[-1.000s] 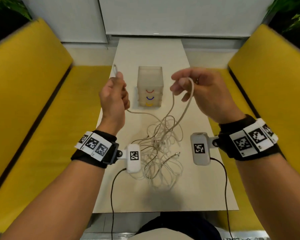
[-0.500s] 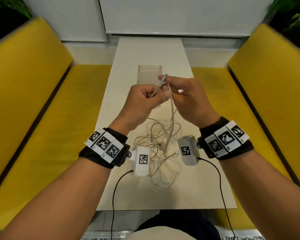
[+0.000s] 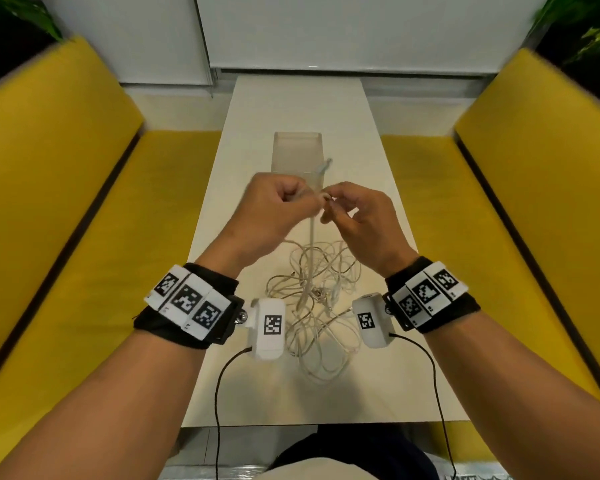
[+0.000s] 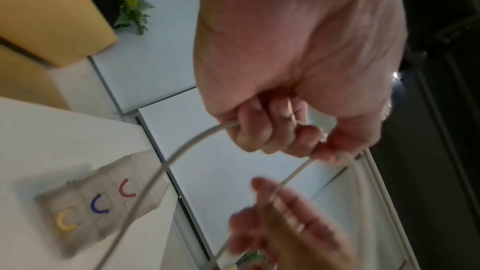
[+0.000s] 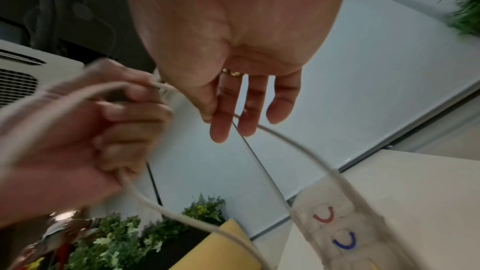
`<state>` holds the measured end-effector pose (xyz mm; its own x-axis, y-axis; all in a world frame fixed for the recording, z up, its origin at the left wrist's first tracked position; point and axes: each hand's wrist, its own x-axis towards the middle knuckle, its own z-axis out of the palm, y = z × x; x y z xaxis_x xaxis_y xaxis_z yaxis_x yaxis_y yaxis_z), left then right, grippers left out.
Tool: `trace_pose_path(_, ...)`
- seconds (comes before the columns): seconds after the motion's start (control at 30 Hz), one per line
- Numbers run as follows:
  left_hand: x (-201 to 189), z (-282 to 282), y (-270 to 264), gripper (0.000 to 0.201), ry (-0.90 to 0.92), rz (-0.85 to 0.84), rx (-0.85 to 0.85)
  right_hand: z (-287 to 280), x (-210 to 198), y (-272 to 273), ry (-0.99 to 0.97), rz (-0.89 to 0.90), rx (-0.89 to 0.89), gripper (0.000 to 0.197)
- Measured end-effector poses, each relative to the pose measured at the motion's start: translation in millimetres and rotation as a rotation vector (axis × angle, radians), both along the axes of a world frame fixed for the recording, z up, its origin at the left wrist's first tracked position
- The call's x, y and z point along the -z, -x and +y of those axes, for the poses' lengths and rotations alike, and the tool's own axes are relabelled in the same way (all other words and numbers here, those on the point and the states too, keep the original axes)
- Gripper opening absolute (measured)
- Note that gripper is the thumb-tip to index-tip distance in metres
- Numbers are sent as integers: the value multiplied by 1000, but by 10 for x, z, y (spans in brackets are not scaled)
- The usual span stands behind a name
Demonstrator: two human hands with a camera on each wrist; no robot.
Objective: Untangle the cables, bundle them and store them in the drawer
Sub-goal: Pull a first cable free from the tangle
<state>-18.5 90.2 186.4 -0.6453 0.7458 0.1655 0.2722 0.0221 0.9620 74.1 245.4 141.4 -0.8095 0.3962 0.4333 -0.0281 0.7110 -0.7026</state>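
Note:
A tangle of thin white cables (image 3: 321, 299) lies on the white table (image 3: 378, 382) between my wrists. Both hands are raised above it, close together. My left hand (image 3: 300, 199) grips one white cable (image 4: 182, 151) in a fist, and a strand hangs from it down to the pile. My right hand (image 3: 329, 202) pinches the same cable beside the left with thumb and forefinger, while its other fingers (image 5: 226, 114) stay straight. The cable's end (image 3: 326, 164) sticks up behind the hands. The small translucent drawer unit (image 3: 297, 150) stands beyond, with red (image 4: 127, 190), blue and yellow handles.
Yellow benches (image 3: 66, 220) run along both sides of the narrow table. A white wall panel (image 3: 343, 36) closes the far end, with green plants (image 3: 586, 26) in the corners. Black wires trail from the wrist cameras (image 3: 267, 327) over the near table edge.
A second ago the hands were apart with the cable stretched between them. They have come together in front of the drawer unit and now work the cable at one spot.

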Motion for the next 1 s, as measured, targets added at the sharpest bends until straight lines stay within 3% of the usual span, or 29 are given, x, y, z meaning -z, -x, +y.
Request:
trace_pose_path(0.13, -212, -174, 135, 18, -293, -294, 1, 223, 327, -6, -3, -349, 84, 18)
trace_pose_path(0.27, -383, -309, 224, 17, -470, -346, 35, 338, 685, -104, 17, -513, 86, 20)
trace_pose_path(0.33, -372, -344, 258, 17, -498, -321, -14, 352, 689, -126, 83, -405, 140, 21)
trace_pose_path(0.43, -270, -376, 336, 21, -513, -303, -147, 383, 457, -132, 291, -76, 260, 19)
trace_pose_path(0.53, -148, -359, 408, 32, -478, -371, -266, 570, 227, -184, 391, 134, 358, 21)
trace_pose_path(0.63, -28, -330, 455, 43, -482, -467, -354, 815, 189, -275, 492, 29, 519, 20)
trace_pose_path(0.8, 103, -368, 557, 47, -638, -586, -411, 1177, 446, -537, 921, -79, 762, 15)
trace_pose_path(0.9, 162, -407, 670, 42, -765, -640, -449, 1335, 597, -599, 1055, -22, 839, 14)
trace_pose_path(1.0, 196, -420, 746, 39, -837, -630, -516, 1396, 647, -570, 1102, 197, 888, 16)
